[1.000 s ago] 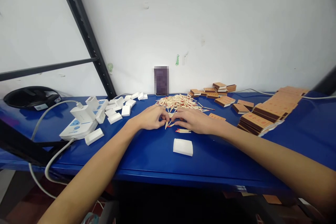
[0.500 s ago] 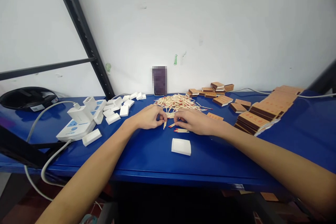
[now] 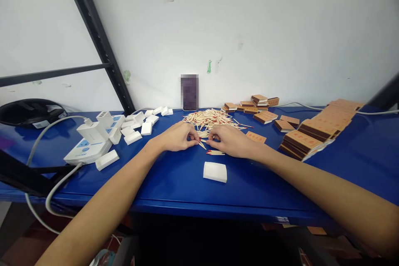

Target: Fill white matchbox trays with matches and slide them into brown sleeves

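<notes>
Both hands work at the centre of the frame, on the blue table (image 3: 174, 183).

1. The left hand (image 3: 177, 137) rests palm down. Its fingers curl almost closed, and thumb and forefinger pinch the gathered matchsticks (image 3: 202, 144) at their left end.
2. The right hand (image 3: 232, 141) lies just right of the left hand, knuckles up. Its fingertips (image 3: 210, 142) curl down onto the same matchsticks. The view does not show whether they grip or only touch.
3. The matchstick pile (image 3: 212, 117) lies directly behind both hands, toward the wall, red heads pointing in mixed directions.
4. A small aligned bundle (image 3: 215, 152) lies flat just below the right hand's fingers.
5. 1 white tray (image 3: 215, 171) sits alone below the hands, near the table's front edge.

To the left of centre lie more white trays (image 3: 137, 126) and a power strip (image 3: 89, 147) with a grey cable. On the right, brown matchbox sleeves (image 3: 307, 138) stand in overlapping stacks.
</notes>
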`<action>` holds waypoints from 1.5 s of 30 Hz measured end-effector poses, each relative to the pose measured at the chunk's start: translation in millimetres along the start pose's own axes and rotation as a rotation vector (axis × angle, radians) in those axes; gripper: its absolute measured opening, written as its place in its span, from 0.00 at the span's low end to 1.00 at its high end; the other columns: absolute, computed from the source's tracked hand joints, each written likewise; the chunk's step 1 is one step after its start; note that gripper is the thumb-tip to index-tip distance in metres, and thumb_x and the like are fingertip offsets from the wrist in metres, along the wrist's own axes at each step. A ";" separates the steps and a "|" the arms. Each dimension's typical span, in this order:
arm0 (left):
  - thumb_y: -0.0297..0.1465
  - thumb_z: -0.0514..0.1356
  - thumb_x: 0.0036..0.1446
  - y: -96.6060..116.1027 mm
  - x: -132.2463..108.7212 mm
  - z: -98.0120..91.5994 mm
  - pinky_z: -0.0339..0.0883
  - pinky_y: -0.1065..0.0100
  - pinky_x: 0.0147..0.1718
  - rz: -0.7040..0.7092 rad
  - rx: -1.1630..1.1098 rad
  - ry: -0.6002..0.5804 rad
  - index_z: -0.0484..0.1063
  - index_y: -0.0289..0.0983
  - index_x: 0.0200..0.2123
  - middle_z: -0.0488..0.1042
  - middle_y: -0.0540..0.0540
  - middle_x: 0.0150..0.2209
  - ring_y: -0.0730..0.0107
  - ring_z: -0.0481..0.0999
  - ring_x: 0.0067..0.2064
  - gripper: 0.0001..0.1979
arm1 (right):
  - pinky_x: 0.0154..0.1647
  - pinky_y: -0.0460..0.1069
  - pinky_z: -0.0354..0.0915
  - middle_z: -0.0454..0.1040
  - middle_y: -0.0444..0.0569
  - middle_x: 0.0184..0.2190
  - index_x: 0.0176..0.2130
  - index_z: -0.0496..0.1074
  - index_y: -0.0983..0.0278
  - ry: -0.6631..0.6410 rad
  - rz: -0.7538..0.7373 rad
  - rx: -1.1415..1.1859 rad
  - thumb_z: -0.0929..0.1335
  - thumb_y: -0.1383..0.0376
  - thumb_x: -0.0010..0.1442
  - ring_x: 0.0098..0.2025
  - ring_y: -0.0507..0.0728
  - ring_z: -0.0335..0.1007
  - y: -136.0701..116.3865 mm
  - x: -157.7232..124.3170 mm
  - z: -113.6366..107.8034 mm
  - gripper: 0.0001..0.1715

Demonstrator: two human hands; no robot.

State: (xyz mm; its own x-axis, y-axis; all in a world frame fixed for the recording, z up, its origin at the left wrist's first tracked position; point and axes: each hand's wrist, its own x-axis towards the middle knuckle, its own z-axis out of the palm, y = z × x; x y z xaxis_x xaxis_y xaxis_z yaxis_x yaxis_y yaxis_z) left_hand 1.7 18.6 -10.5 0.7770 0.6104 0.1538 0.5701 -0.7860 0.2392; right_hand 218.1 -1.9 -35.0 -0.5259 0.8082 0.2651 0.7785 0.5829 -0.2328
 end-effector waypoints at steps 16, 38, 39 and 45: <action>0.30 0.58 0.57 4.1 5.3 13.2 0.61 0.69 0.36 0.028 0.056 0.052 0.76 0.37 0.36 0.74 0.48 0.33 0.69 0.71 0.36 0.07 | 0.31 0.47 0.52 0.74 0.48 0.28 0.32 0.75 0.63 0.002 -0.052 0.016 0.64 0.61 0.62 0.29 0.53 0.64 -2.2 -6.6 -5.5 0.13; 0.29 0.56 0.58 0.2 5.2 11.8 0.60 0.67 0.35 0.040 0.072 0.034 0.74 0.36 0.34 0.72 0.49 0.32 0.69 0.69 0.34 0.07 | 0.31 0.47 0.56 0.79 0.46 0.29 0.34 0.79 0.61 -0.108 -0.025 -0.001 0.66 0.64 0.58 0.30 0.53 0.69 14.7 -14.2 -18.7 0.10; 0.29 0.56 0.57 -0.3 5.0 10.8 0.59 0.68 0.34 0.040 0.067 0.019 0.74 0.36 0.33 0.72 0.49 0.31 0.70 0.69 0.33 0.06 | 0.31 0.47 0.57 0.79 0.46 0.29 0.34 0.79 0.61 -0.117 -0.032 0.000 0.66 0.65 0.58 0.29 0.53 0.69 15.9 -14.7 -19.8 0.10; 0.30 0.57 0.56 1.3 3.9 11.5 0.59 0.68 0.35 0.043 0.072 0.032 0.73 0.37 0.34 0.71 0.49 0.31 0.69 0.69 0.34 0.05 | 0.32 0.47 0.58 0.80 0.46 0.30 0.35 0.79 0.61 -0.127 -0.064 0.017 0.66 0.63 0.59 0.30 0.53 0.71 19.4 -16.3 -20.7 0.11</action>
State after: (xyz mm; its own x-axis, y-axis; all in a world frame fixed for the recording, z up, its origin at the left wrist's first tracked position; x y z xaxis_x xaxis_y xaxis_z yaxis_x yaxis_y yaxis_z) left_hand 8.6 18.8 -20.6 0.7929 0.5778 0.1937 0.5549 -0.8159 0.1624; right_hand 248.9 -5.6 -24.4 -0.6143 0.7728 0.1592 0.7367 0.6340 -0.2351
